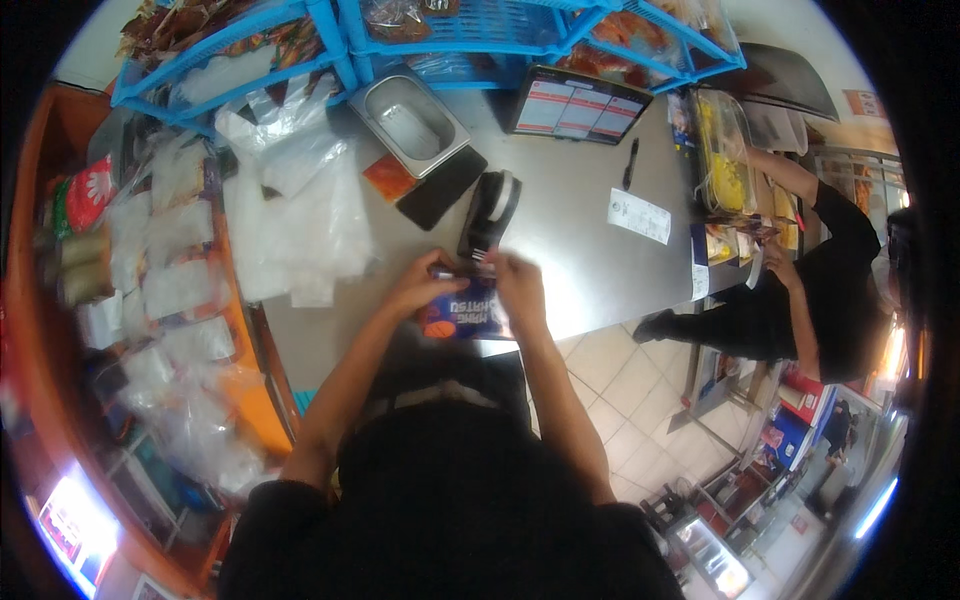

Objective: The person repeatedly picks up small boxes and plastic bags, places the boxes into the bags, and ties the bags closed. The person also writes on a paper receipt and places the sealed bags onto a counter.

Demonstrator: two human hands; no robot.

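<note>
Near the front edge of the metal table [570, 292] lies a dark blue printed package [469, 311] with writing and an orange picture. My left hand [424, 283] is at its upper left, thumb and fingers curved at its edge. My right hand [519, 289] has its fingers bunched at the package's upper right; what they pinch is too blurred to tell. Just beyond both hands stands a black stapler or tape dispenser [491, 210] with a pale strip along it. A printed paper slip [639, 216] lies to the right, below a black pen [631, 163].
Plastic bags [300, 202] lie at left. A steel pan [411, 121], a dark flat phone-like object [442, 189] and a tablet [581, 105] are farther back, below blue plastic racks [465, 46]. Another person [832, 285] works at right beside food trays.
</note>
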